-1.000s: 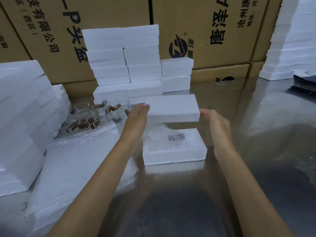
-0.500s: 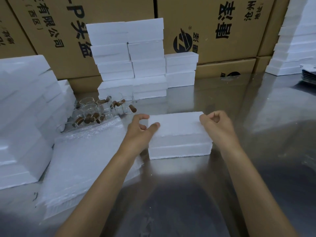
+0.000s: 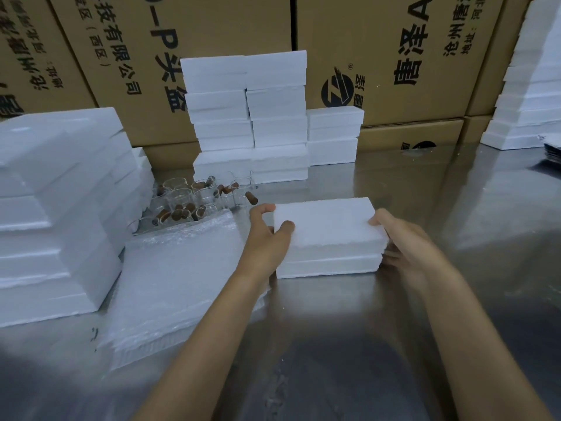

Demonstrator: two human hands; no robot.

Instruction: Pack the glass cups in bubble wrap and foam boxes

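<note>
A closed white foam box (image 3: 329, 235) lies on the steel table (image 3: 394, 344) in the middle of the view, lid seated on its base. My left hand (image 3: 267, 238) grips its left end, thumb on the lid and fingers round the far corner. My right hand (image 3: 406, 247) holds the right end, thumb on top and fingers curled down the side. The wrapped cup inside is hidden. Several glass cups with brown corks (image 3: 194, 202) stand behind a stack of bubble wrap sheets (image 3: 179, 275) at my left.
Stacked closed foam boxes (image 3: 252, 117) stand at the back centre. More foam pieces (image 3: 57, 208) pile up at the left and a foam stack (image 3: 528, 86) rises at the far right. Cardboard cartons (image 3: 379, 41) wall the back. Dark flat items (image 3: 552, 153) lie at the right edge.
The lid came down from above the open base and now sits on it, covering the wrapped cup. Both hands moved from pressing the lid to gripping the box's ends.
</note>
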